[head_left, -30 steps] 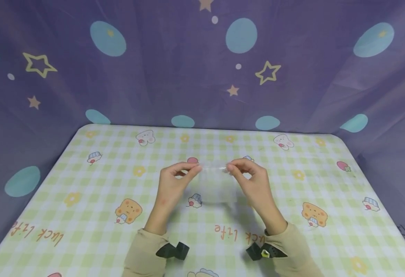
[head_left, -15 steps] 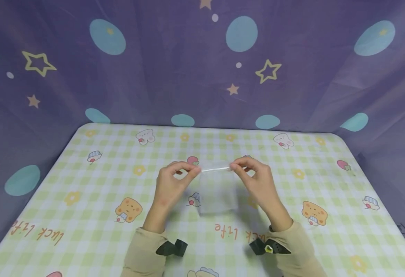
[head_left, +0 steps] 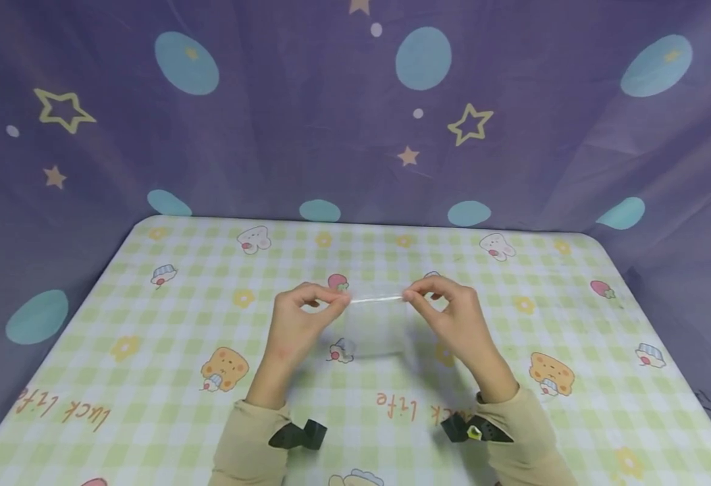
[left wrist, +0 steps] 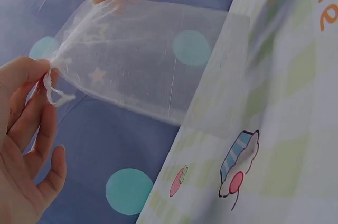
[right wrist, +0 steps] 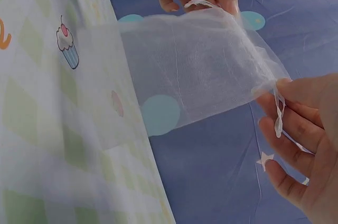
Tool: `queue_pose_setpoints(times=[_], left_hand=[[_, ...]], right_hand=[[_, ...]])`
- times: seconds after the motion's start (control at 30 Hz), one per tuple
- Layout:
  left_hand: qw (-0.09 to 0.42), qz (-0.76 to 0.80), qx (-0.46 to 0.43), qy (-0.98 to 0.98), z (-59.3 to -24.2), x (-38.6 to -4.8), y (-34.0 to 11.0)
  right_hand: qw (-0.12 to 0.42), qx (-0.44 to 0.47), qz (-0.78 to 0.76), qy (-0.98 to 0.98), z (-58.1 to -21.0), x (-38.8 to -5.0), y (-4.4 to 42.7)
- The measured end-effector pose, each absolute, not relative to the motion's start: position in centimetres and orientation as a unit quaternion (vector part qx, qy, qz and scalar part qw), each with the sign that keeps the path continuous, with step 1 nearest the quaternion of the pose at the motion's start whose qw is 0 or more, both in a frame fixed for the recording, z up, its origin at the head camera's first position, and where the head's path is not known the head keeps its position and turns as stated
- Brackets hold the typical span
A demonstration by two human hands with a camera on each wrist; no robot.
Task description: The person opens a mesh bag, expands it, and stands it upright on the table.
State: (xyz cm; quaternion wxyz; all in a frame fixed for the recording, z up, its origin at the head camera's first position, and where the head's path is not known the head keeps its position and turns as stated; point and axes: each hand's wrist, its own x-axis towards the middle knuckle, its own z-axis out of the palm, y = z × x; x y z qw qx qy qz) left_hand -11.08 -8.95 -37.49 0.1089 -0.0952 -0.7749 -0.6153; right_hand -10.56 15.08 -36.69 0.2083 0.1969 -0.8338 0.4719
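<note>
From my far seat I see a thin, see-through white bag (head_left: 376,327) in the middle of the head view, a bit below centre. It is held up by its top edge, which makes a shiny line between two hands. The left hand (head_left: 303,320), just left of the bag, pinches one top corner with its thumb and finger. The right hand (head_left: 452,314), just right of the bag, pinches the other top corner the same way. I see a white string loop (left wrist: 57,93) by the left hand at the left of the left wrist view. Another white loop (right wrist: 279,114) is by the right hand at the right of the right wrist view. I can't tell if the bag's bottom touches the table. The green and white checked tablecloth (head_left: 604,358) fills the lower part of the head view. A purple cloth (head_left: 306,115) with stars fills the top.
</note>
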Motion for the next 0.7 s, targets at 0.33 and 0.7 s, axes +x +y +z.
queue_pose_setpoints(times=[0.33, 0.7], left_hand=[[0.100, -0.605, -0.103, -0.783, -37.54, -11.03, -8.98], [0.095, -0.615, -0.095, -0.777, -37.58, -11.07, -8.68]], right_hand=[[0.221, 0.180, 0.458, -0.842, -36.96, -10.64, 15.43], [0.192, 0.159, 0.526, -0.813, -36.59, -10.37, 14.99]])
